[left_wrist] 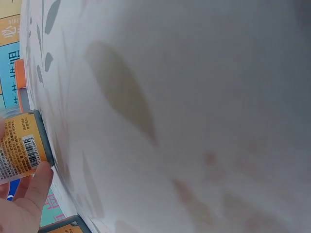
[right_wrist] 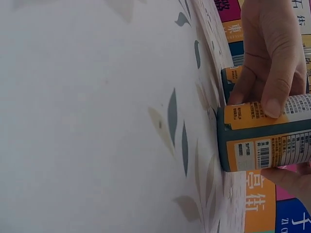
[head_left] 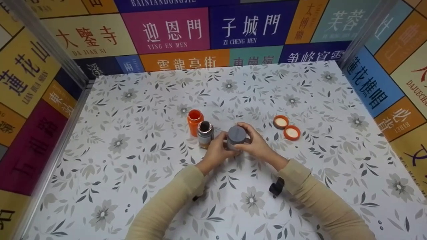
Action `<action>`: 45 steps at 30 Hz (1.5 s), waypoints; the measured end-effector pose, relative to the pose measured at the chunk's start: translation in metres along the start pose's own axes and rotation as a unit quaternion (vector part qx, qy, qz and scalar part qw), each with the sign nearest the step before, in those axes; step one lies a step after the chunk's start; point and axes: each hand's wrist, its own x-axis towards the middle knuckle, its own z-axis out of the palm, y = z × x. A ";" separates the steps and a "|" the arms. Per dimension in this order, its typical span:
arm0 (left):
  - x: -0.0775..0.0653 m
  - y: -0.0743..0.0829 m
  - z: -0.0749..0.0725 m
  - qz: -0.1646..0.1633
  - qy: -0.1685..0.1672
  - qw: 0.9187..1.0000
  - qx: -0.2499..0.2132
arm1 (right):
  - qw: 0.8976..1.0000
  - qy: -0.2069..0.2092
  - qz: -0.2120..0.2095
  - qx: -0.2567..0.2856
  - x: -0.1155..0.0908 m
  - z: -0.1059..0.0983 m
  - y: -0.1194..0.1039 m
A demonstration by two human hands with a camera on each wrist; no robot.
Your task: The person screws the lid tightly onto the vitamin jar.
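A grey bottle with a grey cap stands on the patterned tabletop between the two hands. Its yellow-orange label with a barcode shows in the left wrist view and right wrist view. My left hand grips the bottle's side, thumb and fingers near its lower part. From the other side my right hand holds it, fingers curled around the top by the cap. Just left of the left hand stand an uncapped grey bottle with a dark opening and an uncapped orange bottle.
Two round orange-rimmed caps lie with pale insides upward, right of the hands. A floral sheet covers the table. Colourful panels with lettering stand along the back and both sides.
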 end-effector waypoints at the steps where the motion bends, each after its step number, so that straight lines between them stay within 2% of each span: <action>1: 0.000 0.000 0.000 0.001 0.000 1.000 0.000 | 1.000 -0.011 -0.006 -0.003 0.000 -0.002 0.000; 3: 0.000 0.000 0.000 0.001 0.000 1.000 -0.002 | 0.999 -0.031 -0.018 -0.004 -0.002 -0.006 0.001; 7: -0.002 0.001 -0.001 -0.006 -0.004 1.000 -0.012 | 0.998 -0.044 -0.031 -0.012 -0.004 -0.016 0.000; 13: -0.009 0.003 -0.004 -0.015 -0.016 0.999 -0.024 | 0.999 -0.027 -0.034 -0.024 -0.008 -0.033 0.000; 21: -0.025 0.000 -0.013 0.000 -0.025 0.999 -0.027 | 0.999 -0.019 -0.012 -0.024 -0.016 -0.050 0.002; 29: -0.051 -0.013 -0.041 -0.019 -0.029 0.999 -0.040 | 1.000 0.001 -0.006 -0.027 -0.021 -0.058 0.001; 36: -0.069 -0.023 -0.067 -0.033 -0.004 0.998 -0.052 | 1.000 0.010 0.000 -0.025 -0.024 -0.063 -0.001; 39: -0.072 -0.027 -0.077 -0.045 0.015 0.997 -0.061 | 0.999 0.016 0.005 -0.029 -0.024 -0.066 -0.001; 45: -0.071 -0.031 -0.093 -0.099 0.051 0.991 -0.079 | 0.999 0.016 0.006 -0.033 -0.025 -0.068 -0.001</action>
